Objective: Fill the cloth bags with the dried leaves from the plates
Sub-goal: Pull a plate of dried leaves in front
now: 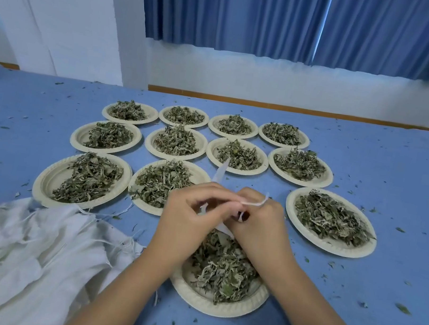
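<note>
Hard to see: the small bag [221,228] is mostly hidden behind the two hands, and only a little white cloth peeks out under them. I cannot tell if its mouth is open or if any leaves are inside
White strip [220,173]: a thin, blurry white piece sticks up behind the hands. I cannot tell if it is part of the small bag
Cut off: the pile of bags [14,244] runs off the left and bottom edges, so they cannot be counted
Half hidden: the left hand covers the near right edge of one front plate [142,206]
Left hand [189,214]: fingers curled in, with the fingertips pinching one end of the string [254,203]
Right hand [262,225]: fingers curled tight on the small bag, and the string loops over one finger
Where the small bag is: between the two hands, which touch each other, just above the far edge of the near plate [214,305]
Leaves [222,269]: a heap of dry green leaves lies on the near plate, under the wrists
Other plates: two rows of four at the back, then a left plate [46,181] and a right plate [334,248] in the front row, all heaped with leaves
Pile of bags: soft, white and crumpled, on the table [357,281] near the left arm
Table: blue, with leaf crumbs [403,308] scattered on it
Behind: a blue curtain [258,13] hangs over a white wall
</note>
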Demonstrator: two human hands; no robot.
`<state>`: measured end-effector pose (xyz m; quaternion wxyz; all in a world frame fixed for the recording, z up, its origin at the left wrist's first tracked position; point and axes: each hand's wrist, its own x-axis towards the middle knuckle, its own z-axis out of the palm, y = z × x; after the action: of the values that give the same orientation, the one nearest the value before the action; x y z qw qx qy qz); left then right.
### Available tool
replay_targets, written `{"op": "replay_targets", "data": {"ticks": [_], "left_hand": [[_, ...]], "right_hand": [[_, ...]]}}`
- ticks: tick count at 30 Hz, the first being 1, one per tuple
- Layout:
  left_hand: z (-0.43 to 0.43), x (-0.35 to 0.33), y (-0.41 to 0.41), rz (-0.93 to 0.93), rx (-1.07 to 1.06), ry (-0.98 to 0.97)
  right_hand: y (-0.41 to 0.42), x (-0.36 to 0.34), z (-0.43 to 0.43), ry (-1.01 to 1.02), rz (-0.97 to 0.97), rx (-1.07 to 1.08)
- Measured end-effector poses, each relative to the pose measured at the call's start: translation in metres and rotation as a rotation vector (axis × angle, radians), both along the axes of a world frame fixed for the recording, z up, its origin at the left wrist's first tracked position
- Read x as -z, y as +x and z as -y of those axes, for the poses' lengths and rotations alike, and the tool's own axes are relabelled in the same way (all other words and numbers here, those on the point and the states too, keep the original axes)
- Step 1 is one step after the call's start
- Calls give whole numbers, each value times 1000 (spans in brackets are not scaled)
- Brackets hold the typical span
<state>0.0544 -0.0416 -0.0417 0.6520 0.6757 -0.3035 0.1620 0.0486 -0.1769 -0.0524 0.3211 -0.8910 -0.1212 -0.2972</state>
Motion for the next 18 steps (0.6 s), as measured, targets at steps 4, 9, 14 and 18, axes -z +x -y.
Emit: {"op": "replay_targets", "data": {"ticks": [4,9,14,18], "left_hand": [[-17,-3,7,-349,265,-525],[-31,-5,12,-355,119,-593],[-12,10,5,65,-169,185],[-10,13,6,197,-192,233]], "right_hand": [[-1,-3,11,384,-183,28],[0,-3,21,623,-350,6],[-5,-2,17,777,-475,-148],[-10,-3,17,952,-520,-414]]}}
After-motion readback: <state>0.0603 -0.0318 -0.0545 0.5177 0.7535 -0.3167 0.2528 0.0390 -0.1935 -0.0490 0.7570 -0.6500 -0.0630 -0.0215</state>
